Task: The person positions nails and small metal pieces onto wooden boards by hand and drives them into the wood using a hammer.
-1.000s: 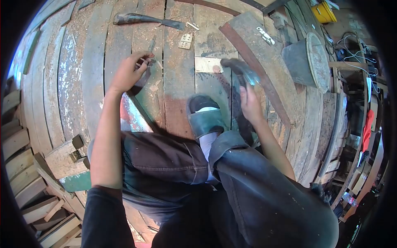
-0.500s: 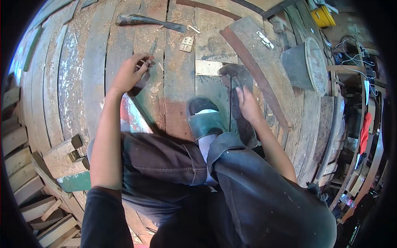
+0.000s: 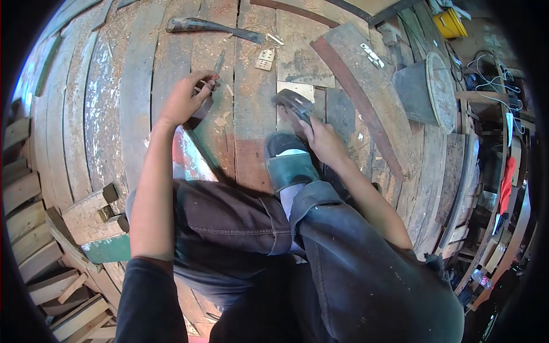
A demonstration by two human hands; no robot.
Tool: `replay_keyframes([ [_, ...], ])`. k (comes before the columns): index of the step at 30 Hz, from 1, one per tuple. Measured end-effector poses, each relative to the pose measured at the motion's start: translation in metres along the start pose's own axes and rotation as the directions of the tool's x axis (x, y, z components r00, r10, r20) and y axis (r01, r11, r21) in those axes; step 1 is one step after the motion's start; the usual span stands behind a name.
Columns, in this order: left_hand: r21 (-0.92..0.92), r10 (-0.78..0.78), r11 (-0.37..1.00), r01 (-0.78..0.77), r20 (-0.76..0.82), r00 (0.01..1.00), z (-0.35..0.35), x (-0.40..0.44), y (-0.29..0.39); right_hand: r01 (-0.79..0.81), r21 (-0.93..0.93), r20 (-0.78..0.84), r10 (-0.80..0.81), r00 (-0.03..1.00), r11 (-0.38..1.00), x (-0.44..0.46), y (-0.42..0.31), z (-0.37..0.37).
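My left hand [image 3: 186, 98] is closed around a chisel-like tool [image 3: 221, 60], its thin grey end pointing away from me. Below those fingers is a dark piece [image 3: 201, 111], at the far end of a board with chipped red and white paint [image 3: 191, 154]. My right hand [image 3: 325, 142] grips a hammer [image 3: 295, 103] by its handle. The hammer's dark head is blurred and hangs over the floor beyond my sandaled foot [image 3: 290, 168], apart from the left hand.
A dark, long-bladed tool [image 3: 214, 28] and a hinge plate [image 3: 265, 59] lie on the plank floor [image 3: 246, 108] among wood shavings. A curved brown strip [image 3: 360, 103] and grey bucket [image 3: 423, 94] are at right. Stacked wood [image 3: 26, 214] lines the left.
My right hand has swung the hammer left and slightly toward me. The left hand stays in place with its tool; the whole view has shifted slightly.
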State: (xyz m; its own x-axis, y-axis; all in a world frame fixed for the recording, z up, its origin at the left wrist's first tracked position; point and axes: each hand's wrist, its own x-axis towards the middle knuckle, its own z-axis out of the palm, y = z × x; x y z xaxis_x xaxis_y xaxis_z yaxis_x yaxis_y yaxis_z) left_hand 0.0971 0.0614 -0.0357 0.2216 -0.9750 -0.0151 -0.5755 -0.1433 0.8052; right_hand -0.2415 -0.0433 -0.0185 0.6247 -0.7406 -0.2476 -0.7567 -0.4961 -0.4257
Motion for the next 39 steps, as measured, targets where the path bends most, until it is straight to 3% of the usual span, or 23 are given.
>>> replay_keyframes([
  [4, -0.055, -0.045, 0.997, 0.046, 0.015, 0.999, 0.0, 0.0, 0.001, 0.016, 0.039, 0.044, -0.018, 0.999, 0.999, -0.007, -0.006, -0.016],
  [7, -0.034, -0.039, 0.999, 0.039, -0.001, 0.999, 0.0, 0.001, 0.005, 0.133, 0.096, -0.087, -0.125, 0.988, 0.987, -0.013, -0.011, -0.02],
  [11, -0.048, 0.039, 0.998, -0.04, -0.014, 0.999, -0.001, 0.001, -0.003, 0.021, -0.067, -0.022, -0.022, 1.0, 0.998, -0.003, 0.001, 0.003],
  [13, -0.059, -0.082, 0.995, 0.082, 0.006, 0.997, -0.003, -0.002, 0.004, 0.001, -0.139, 0.023, 0.002, 1.0, 0.99, 0.0, -0.001, -0.002],
  [15, -0.062, -0.039, 0.997, 0.038, -0.013, 0.999, -0.004, -0.002, 0.001, 0.03, -0.238, 0.054, -0.018, 0.998, 0.971, 0.002, -0.003, -0.012],
  [22, -0.045, -0.001, 0.999, 0.0, -0.039, 0.999, -0.008, -0.003, 0.001, -0.166, -0.237, 0.026, 0.177, 0.984, 0.957, -0.019, 0.024, -0.03],
  [25, -0.036, 0.005, 0.999, -0.006, -0.034, 0.999, -0.007, -0.001, 0.002, -0.159, 0.02, 0.055, 0.157, 0.986, 0.987, -0.029, 0.055, -0.038],
  [29, -0.025, 0.022, 0.999, -0.023, -0.045, 0.999, -0.008, -0.003, 0.004, -0.19, 0.06, 0.114, 0.182, 0.977, 0.98, -0.038, 0.059, -0.063],
  [33, -0.075, -0.027, 0.997, 0.023, -0.047, 0.999, -0.01, -0.005, 0.008, -0.139, 0.047, 0.06, 0.136, 0.989, 0.989, -0.042, 0.077, -0.062],
  [36, -0.098, -0.051, 0.994, 0.047, -0.041, 0.998, -0.009, -0.007, 0.004, -0.226, 0.032, 0.147, 0.219, 0.965, 0.974, -0.043, 0.081, -0.068],
  [38, -0.126, -0.04, 0.991, 0.036, -0.029, 0.999, -0.009, -0.005, -0.001, -0.439, 0.196, 0.315, 0.368, 0.875, 0.877, -0.045, 0.079, -0.072],
  [39, -0.114, -0.045, 0.993, 0.041, -0.037, 0.998, -0.008, -0.007, -0.002, -0.397, 0.179, 0.327, 0.326, 0.887, 0.9, -0.048, 0.086, -0.071],
])
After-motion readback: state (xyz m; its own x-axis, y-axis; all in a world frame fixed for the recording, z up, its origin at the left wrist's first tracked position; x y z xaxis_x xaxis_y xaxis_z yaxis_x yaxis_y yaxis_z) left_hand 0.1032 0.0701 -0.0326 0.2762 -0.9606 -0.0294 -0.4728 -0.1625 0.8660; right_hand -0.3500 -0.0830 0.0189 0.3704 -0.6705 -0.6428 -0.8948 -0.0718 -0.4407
